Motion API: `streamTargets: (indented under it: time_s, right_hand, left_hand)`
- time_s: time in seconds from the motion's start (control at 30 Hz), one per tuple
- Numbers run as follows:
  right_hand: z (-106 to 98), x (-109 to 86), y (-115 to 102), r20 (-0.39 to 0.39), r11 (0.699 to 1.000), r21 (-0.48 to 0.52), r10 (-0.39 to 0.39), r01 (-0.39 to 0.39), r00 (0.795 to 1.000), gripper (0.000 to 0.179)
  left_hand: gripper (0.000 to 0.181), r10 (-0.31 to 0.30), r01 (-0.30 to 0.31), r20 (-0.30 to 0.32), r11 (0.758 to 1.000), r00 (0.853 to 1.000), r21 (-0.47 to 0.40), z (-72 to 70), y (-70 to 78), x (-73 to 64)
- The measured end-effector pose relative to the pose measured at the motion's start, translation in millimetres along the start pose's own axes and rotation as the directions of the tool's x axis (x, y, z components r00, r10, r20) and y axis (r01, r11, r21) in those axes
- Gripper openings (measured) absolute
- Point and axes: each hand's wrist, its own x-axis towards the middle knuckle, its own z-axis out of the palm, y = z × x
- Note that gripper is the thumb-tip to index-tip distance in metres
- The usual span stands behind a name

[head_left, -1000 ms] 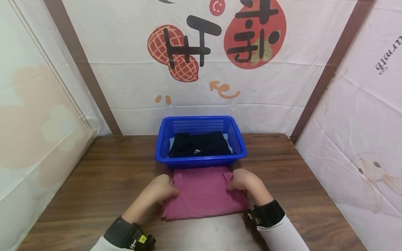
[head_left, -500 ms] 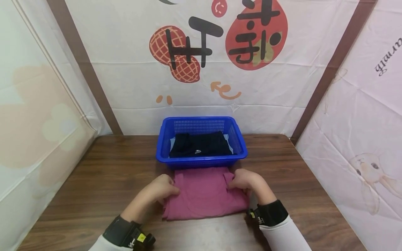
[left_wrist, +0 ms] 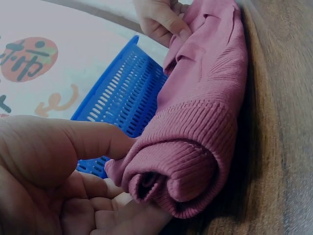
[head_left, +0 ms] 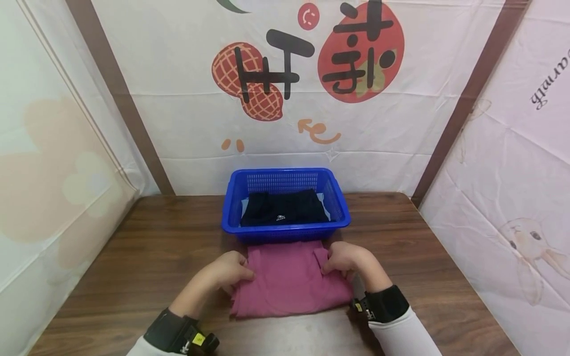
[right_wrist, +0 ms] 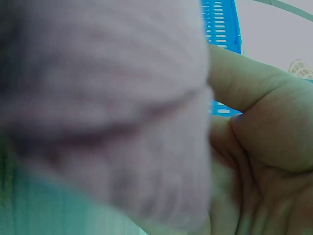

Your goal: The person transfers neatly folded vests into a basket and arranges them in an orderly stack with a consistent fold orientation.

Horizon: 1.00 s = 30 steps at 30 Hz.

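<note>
A folded pink top point(head_left: 289, 282) with ribbed fabric lies in front of the blue basket in the head view. My left hand point(head_left: 229, 269) pinches its left side, thumb on top and fingers underneath. In the left wrist view that end of the top point(left_wrist: 190, 147) shows rolled, ribbed layers between thumb and fingers. My right hand point(head_left: 351, 259) grips the opposite side near the back corner, its thumb over the cloth. Blurred pink fabric fills much of the right wrist view, against the right hand point(right_wrist: 274, 132); the fingertips are hidden behind it.
Right behind the top stands a blue plastic basket point(head_left: 227, 207) holding a folded black garment point(head_left: 285, 207) with a small white print, over light blue cloth point(head_left: 326, 207). The brown wooden table point(head_left: 169, 247) reaches to printed fabric walls point(head_left: 187, 173) at the back and sides.
Both hands keep their hold at the sides of the pink top. Its middle now bulges slightly and its back edge looks wavier. The head view has tilted up a little.
</note>
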Motion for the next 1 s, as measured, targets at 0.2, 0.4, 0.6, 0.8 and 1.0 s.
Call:
streamTargets:
  time_s: [0.2, 0.4, 0.6, 0.8, 1.0]
  right_hand:
    - [-6, -7.6, -5, 0.005, 1.0, 0.02, -0.018, 0.018, 1.0, 0.019]
    - [-11, -13.2, -10, 0.019, 0.999, 0.008, -0.043, 0.043, 0.999, 0.022]
    - [-14, -22.1, -17, 0.035, 0.998, 0.016, -0.067, 0.067, 0.997, 0.024]
    - [-19, -33.5, -22, 0.033, 0.994, 0.01, -0.111, 0.111, 0.993, 0.025]
    - [-26, -46.9, -24, -0.002, 0.986, 0.001, -0.167, 0.167, 0.986, 0.027]
  left_hand:
    - [0.027, 0.006, -0.006, 0.017, 1.0, 1.0, -0.002, -3.0, 0.8, -3.1]
    - [0.026, 0.023, -0.023, 0.025, 1.0, 0.999, 0.008, -7.5, 5.1, -8.6]
    - [0.027, 0.085, -0.086, 0.036, 0.995, 0.996, 0.04, -14.3, 11.1, -16.6]
    - [0.031, 0.142, -0.145, 0.043, 0.987, 0.989, 0.066, -21.5, 18.9, -26.8]
    - [0.027, 0.148, -0.152, 0.053, 0.985, 0.988, 0.076, -27.5, 27.2, -37.8]
